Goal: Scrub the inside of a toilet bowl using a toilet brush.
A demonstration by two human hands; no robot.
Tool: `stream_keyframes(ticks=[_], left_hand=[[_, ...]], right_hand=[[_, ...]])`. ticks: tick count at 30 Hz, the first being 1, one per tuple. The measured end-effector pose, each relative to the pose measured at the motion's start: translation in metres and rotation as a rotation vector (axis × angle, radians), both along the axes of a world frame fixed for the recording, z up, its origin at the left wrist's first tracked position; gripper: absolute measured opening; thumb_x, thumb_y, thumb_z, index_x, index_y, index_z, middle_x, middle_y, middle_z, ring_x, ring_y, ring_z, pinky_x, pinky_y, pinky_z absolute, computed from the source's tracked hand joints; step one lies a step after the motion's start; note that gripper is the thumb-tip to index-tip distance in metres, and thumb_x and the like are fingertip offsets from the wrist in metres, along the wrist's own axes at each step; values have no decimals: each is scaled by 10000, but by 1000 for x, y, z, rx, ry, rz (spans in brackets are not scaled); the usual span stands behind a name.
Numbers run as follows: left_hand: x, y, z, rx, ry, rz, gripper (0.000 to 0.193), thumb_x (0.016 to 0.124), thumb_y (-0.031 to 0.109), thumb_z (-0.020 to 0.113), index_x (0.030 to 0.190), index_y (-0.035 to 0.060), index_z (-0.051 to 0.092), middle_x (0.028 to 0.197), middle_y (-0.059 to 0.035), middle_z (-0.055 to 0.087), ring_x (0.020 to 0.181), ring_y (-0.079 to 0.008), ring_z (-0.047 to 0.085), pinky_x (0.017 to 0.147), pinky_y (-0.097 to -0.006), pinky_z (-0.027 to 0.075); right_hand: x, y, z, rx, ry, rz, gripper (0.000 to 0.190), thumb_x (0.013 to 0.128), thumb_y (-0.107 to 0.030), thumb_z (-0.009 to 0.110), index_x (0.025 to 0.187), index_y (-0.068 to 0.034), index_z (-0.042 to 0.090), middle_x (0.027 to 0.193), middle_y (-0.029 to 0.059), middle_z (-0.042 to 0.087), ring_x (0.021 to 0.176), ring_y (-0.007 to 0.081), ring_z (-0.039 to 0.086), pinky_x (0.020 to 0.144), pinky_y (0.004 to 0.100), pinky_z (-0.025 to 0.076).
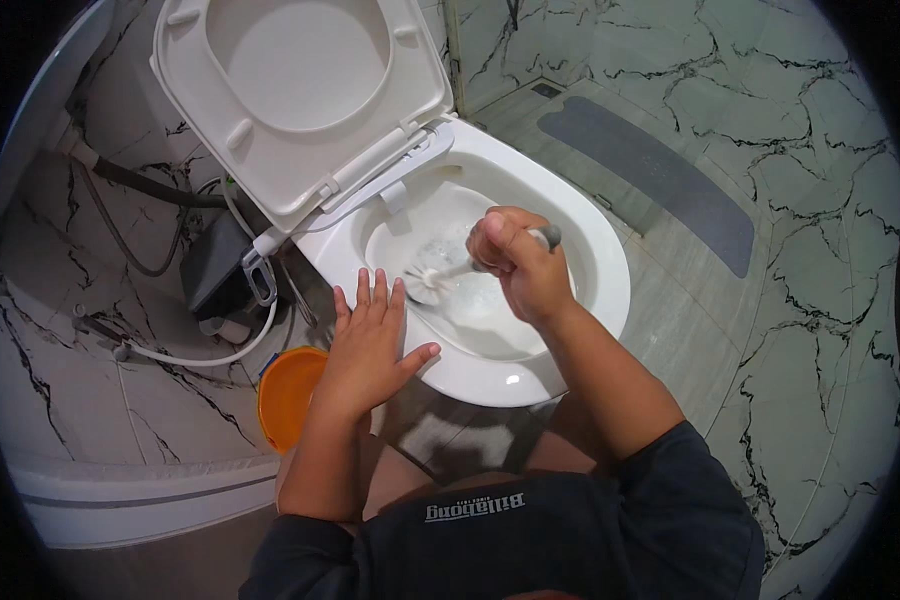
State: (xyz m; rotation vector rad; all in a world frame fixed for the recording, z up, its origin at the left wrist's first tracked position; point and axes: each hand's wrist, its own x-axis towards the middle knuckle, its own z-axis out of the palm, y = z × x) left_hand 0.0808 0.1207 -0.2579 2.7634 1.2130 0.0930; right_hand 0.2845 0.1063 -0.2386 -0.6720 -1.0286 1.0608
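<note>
My right hand (523, 259) is closed round the grey-tipped handle of a toilet brush (429, 286). The white bristle head is inside the white toilet bowl (609, 289), near the left side of its inner wall. Bubbly water shows at the bottom of the bowl. My left hand (367, 349) lies flat over the near left part of the rim, fingers spread and holding nothing. Behind the bowl, the toilet seat (412, 71) is tilted up with the lid behind it. My right fist hides part of the brush handle.
An orange bucket (289, 401) stands on the floor left of the toilet. A bidet sprayer (259, 277) with a white hose (195, 362) hangs beside it, near a dark grey bin (214, 262). A grey mat (652, 180) lies on the tiles at right, near a floor drain (547, 90).
</note>
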Motion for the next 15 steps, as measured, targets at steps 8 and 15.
stream_keyframes(ticks=[8,15], left_hand=[[2,-1,2,6,-23,-20,824,784,516,521,1332,-37,252,1386,-273,206,1330,-374,89,1055,-513,13],[-4,0,6,28,-32,-7,826,783,512,521,1317,-64,265,1370,-280,237,1322,-383,120,1054,-521,12]], right_hand=[[7,17,-40,-193,-266,42,364,869,-288,504,600,-48,457,565,-34,377,555,60,338,512,229,278],[-14,10,-19,82,12,-2,356,870,-253,496,582,-56,429,557,-40,354,535,61,308,496,231,262]])
